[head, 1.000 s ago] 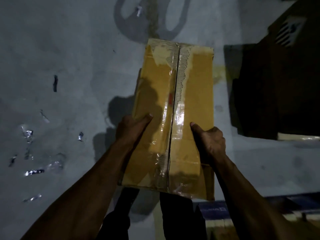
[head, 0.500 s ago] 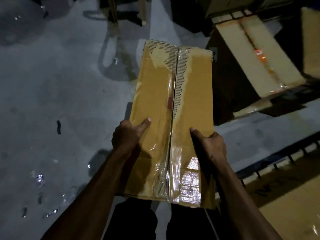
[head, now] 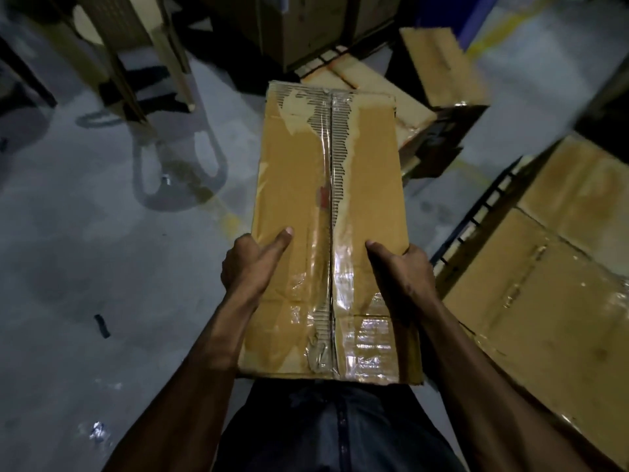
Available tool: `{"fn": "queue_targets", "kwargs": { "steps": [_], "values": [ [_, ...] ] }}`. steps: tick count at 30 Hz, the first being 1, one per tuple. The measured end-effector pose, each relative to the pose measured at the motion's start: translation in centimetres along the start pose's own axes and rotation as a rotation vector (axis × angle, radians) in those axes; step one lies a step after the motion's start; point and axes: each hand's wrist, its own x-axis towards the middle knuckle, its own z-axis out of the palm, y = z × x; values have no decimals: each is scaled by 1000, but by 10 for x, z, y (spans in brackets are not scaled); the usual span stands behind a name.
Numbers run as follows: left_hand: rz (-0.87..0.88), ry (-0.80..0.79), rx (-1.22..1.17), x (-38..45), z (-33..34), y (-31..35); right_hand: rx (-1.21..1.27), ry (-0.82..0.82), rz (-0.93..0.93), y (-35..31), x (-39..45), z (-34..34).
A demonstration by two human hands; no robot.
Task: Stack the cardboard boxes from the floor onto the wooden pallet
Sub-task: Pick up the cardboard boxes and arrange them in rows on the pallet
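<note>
A long brown cardboard box (head: 296, 185) with torn tape along its middle seam is held up off the floor in front of my waist. My left hand (head: 252, 264) grips its left side, thumb lying on the top face. My right hand (head: 401, 267) grips the right side, thumb on top too. At the right, cardboard boxes (head: 544, 267) lie side by side on a pallet whose dark slatted edge (head: 483, 202) shows beside them. More boxes (head: 442, 59) lie on the floor beyond the held box.
A chair or stool with pale legs (head: 170, 56) stands at the upper left on the grey concrete floor (head: 102, 250). Large cartons (head: 306, 25) sit at the top centre. Small scraps of tape (head: 101, 325) litter the floor at the left.
The view has swung up and to the right with the box still held in both hands. The pallet with its boxes has come further into view at the right.
</note>
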Motion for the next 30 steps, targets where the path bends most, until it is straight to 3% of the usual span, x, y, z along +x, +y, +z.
{"fn": "queue_targets", "kwargs": {
  "steps": [12,30],
  "values": [
    [195,-177,66,-99,59,57,106,191,97,79,-53,-116],
    [572,-536,180,-356,297,142,402,575,397,329,-141,-359]
  ]
}}
